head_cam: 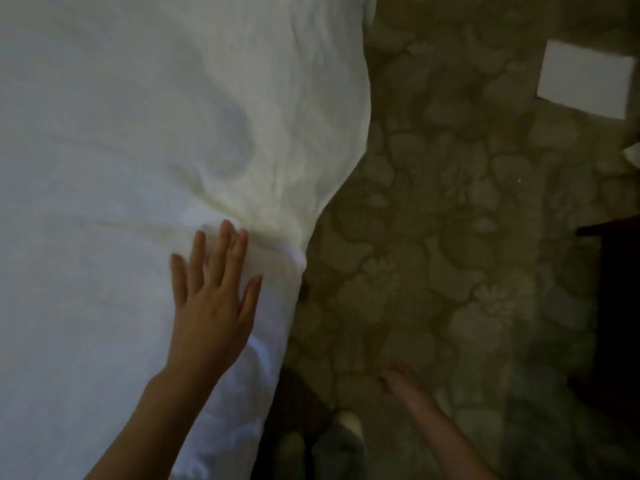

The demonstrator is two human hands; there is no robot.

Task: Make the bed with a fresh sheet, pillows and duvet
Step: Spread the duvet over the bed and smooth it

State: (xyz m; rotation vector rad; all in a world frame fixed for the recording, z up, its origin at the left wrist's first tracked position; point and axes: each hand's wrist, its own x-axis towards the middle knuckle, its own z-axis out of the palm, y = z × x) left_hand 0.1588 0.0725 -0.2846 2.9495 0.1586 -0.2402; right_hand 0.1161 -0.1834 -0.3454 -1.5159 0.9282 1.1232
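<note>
Left hand (211, 299): grip wide, fingers flat on white sheet (138, 133) near bed edge. Right hand (398, 379): blurred over carpet (450, 220), holding nothing, grip unclear. Step, likely: smoothing sheet. Next: draw wrinkles toward the edge. Edge runs near-to-far; sheet's long axis undeterminable.

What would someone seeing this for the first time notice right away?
The white sheet fills the left half, rumpled near its edge, with the left hand pressed flat on it, fingers spread. To the right lies the floral patterned carpet, a white sheet of paper at top right, and the blurred right hand hanging low.
</note>
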